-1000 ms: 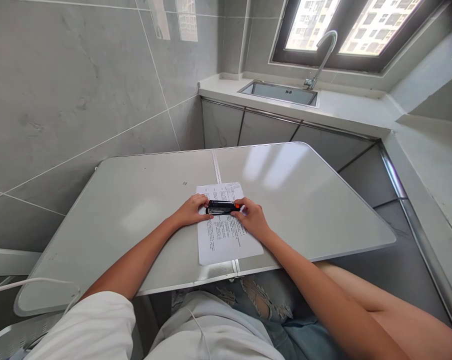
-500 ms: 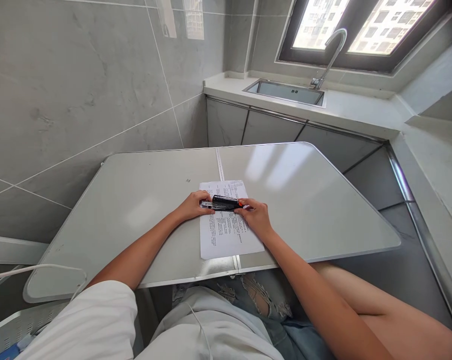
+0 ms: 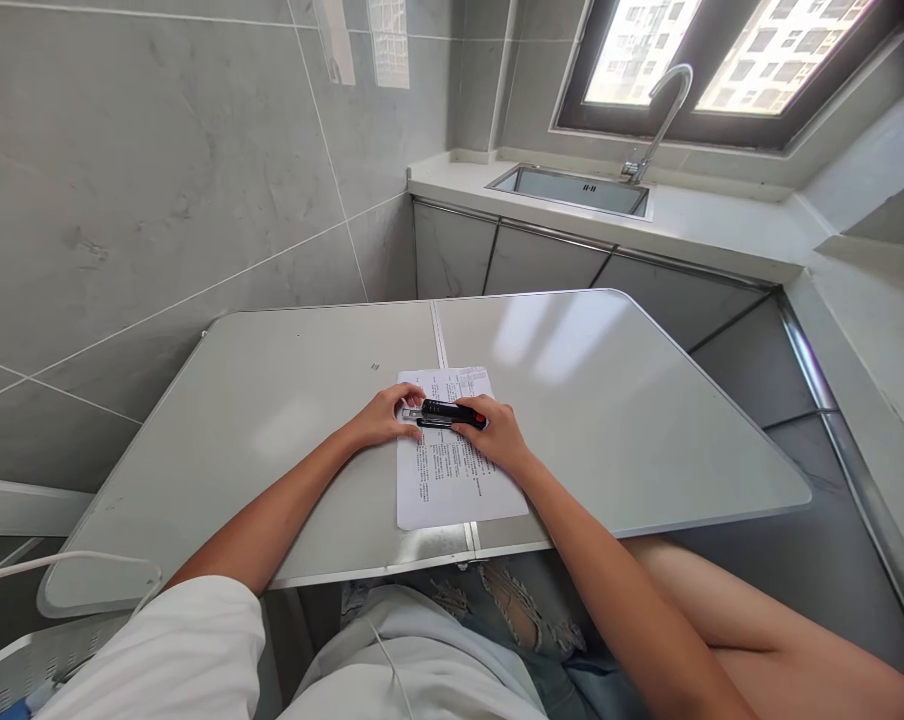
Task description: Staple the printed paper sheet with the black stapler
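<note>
A black stapler (image 3: 452, 413) with a red spot near its right end lies across the printed sheets of paper (image 3: 463, 490) on the table. My right hand (image 3: 499, 432) is wrapped round the stapler's right end. At the other end, the thumb and fingers of my left hand (image 3: 387, 415) close around a silvery metal part (image 3: 411, 413) that sticks out to the left. Exactly where those left fingertips touch is too small to make out. Lines of print show on the paper below and above the stapler.
The pale folding table (image 3: 309, 360) has a seam down its middle. Beyond it stands a counter (image 3: 722, 220) with a sink (image 3: 572, 190) and a curved faucet (image 3: 666, 110) under a window. A white cable (image 3: 69, 558) hangs at the lower left, near a perforated white basket (image 3: 17, 660).
My right hand has shifted slightly left along the stapler. The stapler's body has turned a little, its right end now nearer me. My left hand stays at the silvery end.
</note>
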### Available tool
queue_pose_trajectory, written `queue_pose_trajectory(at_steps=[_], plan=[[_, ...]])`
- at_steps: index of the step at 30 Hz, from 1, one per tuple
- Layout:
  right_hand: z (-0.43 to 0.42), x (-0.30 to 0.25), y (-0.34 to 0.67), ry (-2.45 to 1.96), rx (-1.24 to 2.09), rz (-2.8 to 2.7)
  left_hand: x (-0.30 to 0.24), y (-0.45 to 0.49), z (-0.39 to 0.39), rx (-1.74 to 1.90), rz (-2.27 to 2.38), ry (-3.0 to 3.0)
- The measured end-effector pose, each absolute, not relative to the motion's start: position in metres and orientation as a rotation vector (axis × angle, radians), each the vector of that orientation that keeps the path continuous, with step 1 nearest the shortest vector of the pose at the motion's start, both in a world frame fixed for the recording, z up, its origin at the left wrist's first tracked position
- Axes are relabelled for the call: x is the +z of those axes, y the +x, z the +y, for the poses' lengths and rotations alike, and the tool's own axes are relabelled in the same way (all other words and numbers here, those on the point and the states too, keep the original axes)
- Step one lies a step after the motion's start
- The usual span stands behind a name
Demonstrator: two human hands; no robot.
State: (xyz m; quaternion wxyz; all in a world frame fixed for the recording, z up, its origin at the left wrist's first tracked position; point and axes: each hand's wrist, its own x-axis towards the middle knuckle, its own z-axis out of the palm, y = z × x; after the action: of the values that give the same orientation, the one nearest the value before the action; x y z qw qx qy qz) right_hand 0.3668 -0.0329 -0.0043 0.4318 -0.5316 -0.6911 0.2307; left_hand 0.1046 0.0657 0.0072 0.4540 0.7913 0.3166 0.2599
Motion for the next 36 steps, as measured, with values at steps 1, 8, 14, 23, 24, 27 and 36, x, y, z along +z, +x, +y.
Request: queue_pose_trajectory(at_steps=[1, 8, 14, 23, 24, 27, 36], plan=[[-0.034, -0.003, 0.367, -1.296, 0.542, -1.713, 0.007, 0.105, 0.065, 0.729, 0.793, 1.86], [-0.042, 0.028, 0.36, -1.002, 0.012, -1.709, 0.013, 0.125, 0.048, 1.251, 0.777, 0.642], [-0.059, 0.042, 0.336, -0.663, -0.643, -2.204, 0.013, 0.144, 0.037, 1.211, 0.57, 0.25], [-0.06, 0.026, 0.326, -0.9, -0.671, -2.094, 0.009, 0.149, 0.041, 1.187, 0.49, 0.201], [-0.058, 0.028, 0.329, -1.02, -0.581, -1.974, 0.009, 0.149, 0.042, 1.189, 0.489, 0.194], [-0.053, 0.036, 0.343, -1.364, -0.187, -1.586, 0.006, 0.146, 0.046, 1.22, 0.526, 0.267], [-0.038, 0.029, 0.387, -1.587, 0.539, -1.216, 0.015, 0.122, 0.027, 0.716, 0.941, 2.131]])
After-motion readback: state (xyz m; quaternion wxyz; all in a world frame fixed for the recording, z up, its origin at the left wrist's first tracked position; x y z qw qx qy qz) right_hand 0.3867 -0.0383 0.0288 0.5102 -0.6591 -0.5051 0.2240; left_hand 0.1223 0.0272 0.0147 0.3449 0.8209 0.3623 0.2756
